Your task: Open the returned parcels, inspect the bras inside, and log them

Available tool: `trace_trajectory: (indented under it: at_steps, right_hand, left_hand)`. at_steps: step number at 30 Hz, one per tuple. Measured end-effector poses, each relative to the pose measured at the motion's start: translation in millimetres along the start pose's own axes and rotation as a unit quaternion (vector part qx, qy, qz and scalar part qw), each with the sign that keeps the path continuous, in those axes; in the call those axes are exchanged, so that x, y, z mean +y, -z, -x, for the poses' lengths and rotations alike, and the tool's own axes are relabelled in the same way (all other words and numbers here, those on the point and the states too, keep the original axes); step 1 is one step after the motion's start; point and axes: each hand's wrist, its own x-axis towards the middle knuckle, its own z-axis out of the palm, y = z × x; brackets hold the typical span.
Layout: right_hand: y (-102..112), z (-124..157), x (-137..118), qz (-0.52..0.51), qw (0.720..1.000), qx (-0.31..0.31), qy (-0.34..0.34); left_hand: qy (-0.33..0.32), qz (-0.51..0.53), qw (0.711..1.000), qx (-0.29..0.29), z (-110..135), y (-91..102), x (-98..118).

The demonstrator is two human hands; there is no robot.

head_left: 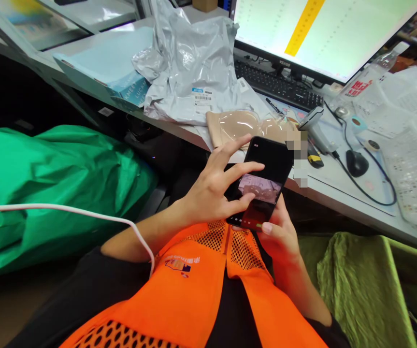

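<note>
The left hand (211,186), fingers spread, was over the phone (266,187); beyond the phone, a beige bra (237,127) lay on the counter (342,191); the right hand (281,229) gripped the phone's lower edge; a mouse (356,163) lay right of it.

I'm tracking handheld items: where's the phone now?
In the head view, right of centre, the phone is in the right hand, in front of the beige bra.

An orange vest (179,299) with mesh panels (246,251) and a chest print (179,265), over a short-sleeved black top (235,314).
</note>
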Motion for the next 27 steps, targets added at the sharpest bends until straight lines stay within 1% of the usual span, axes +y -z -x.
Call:
trace_trajectory:
  at_steps: [2, 5, 15, 18, 21, 24, 27]
  right_hand:
    - [0.1, 0.5, 0.1, 0.001, 1.000, 0.004, -0.005]
    - [-1.6, 1.6, -1.0, 0.003, 1.000, 0.013, -0.007]
    - [1.4, 0.3, -0.8, 0.004, 1.000, 0.000, 0.001]
    - [-1.1, 0.8, -1.5, 0.004, 1.000, 0.009, -0.004]
    - [-5.1, 1.2, -2.7, 0.005, 1.000, 0.017, 0.000]
    - [-5.6, 0.9, -2.9, 0.006, 1.000, 0.009, 0.008]
    - [-1.1, 0.1, -1.7, 0.004, 1.000, -0.007, 0.013]
  left_hand:
    - [-0.001, -0.003, 1.000, -0.007, -1.2, 0.4, -0.5]
    - [-0.003, 0.003, 1.000, -0.003, -2.2, 0.3, -2.4]
    - [0.001, 0.051, 0.998, 0.021, -4.3, 2.4, -1.3]
    - [-0.002, 0.064, 0.998, 0.026, -3.5, 1.0, -0.6]
    - [0.000, 0.053, 0.998, 0.021, -3.2, -0.7, 0.3]
    - [0.011, 0.045, 0.999, 0.020, -3.4, -1.7, 1.3]
    - [0.010, 0.054, 0.998, 0.025, -3.9, -0.5, 2.4]
